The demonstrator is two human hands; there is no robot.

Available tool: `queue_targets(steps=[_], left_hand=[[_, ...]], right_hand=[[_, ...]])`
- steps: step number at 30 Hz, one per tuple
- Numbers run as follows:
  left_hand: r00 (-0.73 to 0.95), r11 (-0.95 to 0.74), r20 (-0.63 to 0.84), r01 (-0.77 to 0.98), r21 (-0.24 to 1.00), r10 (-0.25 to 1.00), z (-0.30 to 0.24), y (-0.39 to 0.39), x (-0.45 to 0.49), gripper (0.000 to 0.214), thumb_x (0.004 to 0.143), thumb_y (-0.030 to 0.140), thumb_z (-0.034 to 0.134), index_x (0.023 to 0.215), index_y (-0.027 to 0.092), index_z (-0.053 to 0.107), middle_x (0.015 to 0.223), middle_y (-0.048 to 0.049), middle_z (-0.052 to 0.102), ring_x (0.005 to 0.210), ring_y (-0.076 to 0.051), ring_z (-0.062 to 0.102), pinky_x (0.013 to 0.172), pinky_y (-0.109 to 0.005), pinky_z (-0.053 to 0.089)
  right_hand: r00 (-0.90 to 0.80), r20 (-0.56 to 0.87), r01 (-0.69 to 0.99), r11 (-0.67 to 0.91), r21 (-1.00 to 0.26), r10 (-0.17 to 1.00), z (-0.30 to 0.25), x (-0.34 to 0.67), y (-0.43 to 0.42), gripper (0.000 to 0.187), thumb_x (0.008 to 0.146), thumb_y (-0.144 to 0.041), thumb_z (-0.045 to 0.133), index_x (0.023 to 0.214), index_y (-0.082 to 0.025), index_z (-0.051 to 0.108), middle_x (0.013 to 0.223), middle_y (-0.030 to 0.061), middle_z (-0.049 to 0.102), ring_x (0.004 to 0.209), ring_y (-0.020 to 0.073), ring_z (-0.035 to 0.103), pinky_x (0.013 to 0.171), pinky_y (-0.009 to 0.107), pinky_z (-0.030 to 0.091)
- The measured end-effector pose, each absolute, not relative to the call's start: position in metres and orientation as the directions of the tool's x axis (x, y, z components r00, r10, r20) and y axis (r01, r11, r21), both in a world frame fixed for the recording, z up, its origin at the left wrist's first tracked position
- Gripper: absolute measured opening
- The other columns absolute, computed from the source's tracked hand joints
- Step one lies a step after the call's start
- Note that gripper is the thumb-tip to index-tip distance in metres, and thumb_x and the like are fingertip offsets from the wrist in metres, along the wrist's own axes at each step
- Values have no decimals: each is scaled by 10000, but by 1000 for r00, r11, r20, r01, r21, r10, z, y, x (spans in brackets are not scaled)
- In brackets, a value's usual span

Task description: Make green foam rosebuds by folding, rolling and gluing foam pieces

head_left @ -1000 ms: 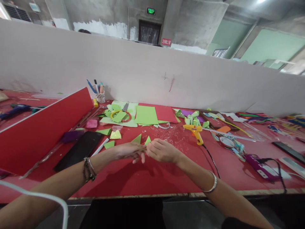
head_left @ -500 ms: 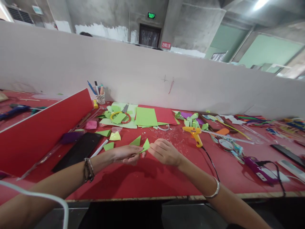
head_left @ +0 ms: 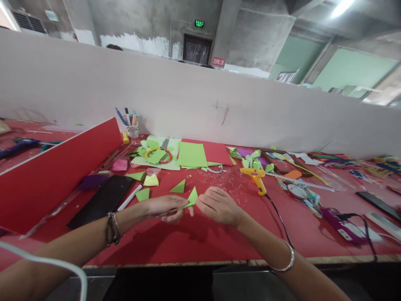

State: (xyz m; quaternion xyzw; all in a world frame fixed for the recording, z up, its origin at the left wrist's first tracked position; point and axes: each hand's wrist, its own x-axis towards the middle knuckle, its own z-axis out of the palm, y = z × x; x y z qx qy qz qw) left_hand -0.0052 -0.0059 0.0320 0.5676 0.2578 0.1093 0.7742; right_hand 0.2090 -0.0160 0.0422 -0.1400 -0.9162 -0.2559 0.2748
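My left hand (head_left: 167, 207) and my right hand (head_left: 217, 205) meet over the red table (head_left: 194, 238), a little in front of its middle. Both pinch a small green paper triangle (head_left: 191, 197), whose tip sticks up between them. The fingers of both hands are curled closed around it. Another loose green triangle (head_left: 178, 187) lies just behind the hands, and a further one (head_left: 143, 194) lies to the left.
A yellow glue gun (head_left: 257, 177) with a black cord lies right of the hands. Green sheets (head_left: 191, 154), scissors (head_left: 158, 151) and a pen cup (head_left: 132, 128) sit at the back. A red divider board (head_left: 56, 171) and a black slab (head_left: 100, 200) stand left. A purple tool (head_left: 341, 219) lies right.
The green triangle has lifted and turned between my fingers, its tip now standing higher. Both hands have stayed together at almost the same spot.
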Motion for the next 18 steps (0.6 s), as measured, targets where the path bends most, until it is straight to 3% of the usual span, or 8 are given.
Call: queue_targets(steps=[5,9,13,16,18], left_hand=[[868,141,-187,137,980,459,37,-5,-6,373,851,444,372,733,127,528,452,29,521,332,-53,386,388,-188,301],[839,8,-119,135,991,531,36,-9,-5,415,864,452,324,654,129,477,499,-2,566,356,-53,428,426,-184,357],[834,-1,-132,157,988,536,35,-10,-6,374,872,452,294,743,139,452,537,-9,588,355,-63,436,412,-192,352],[849,-54,-136,190,980,511,37,-8,-7,338,871,440,308,868,143,468,734,-49,634,446,-72,499,483,-208,392],[850,-109,-139,224,969,509,37,-5,-6,325,861,423,353,854,139,511,841,-59,624,528,-75,529,562,-213,412]], right_hand=[[-789,595,420,842,340,154,43,206,-15,129,847,-140,429,839,-145,558,755,26,610,701,133,460,749,285,370],[-785,592,426,853,300,183,42,204,-13,178,865,-146,393,837,-138,568,751,31,610,711,139,448,746,281,365],[-781,578,439,866,240,236,35,204,-11,179,868,-151,397,832,-134,571,749,37,606,728,137,447,744,270,358],[-798,548,436,869,236,251,30,204,-10,182,873,-160,395,827,-139,570,732,34,600,720,134,442,724,264,347],[-816,520,427,870,247,253,28,204,-9,198,881,-170,380,825,-146,568,723,32,594,718,134,442,719,266,336]])
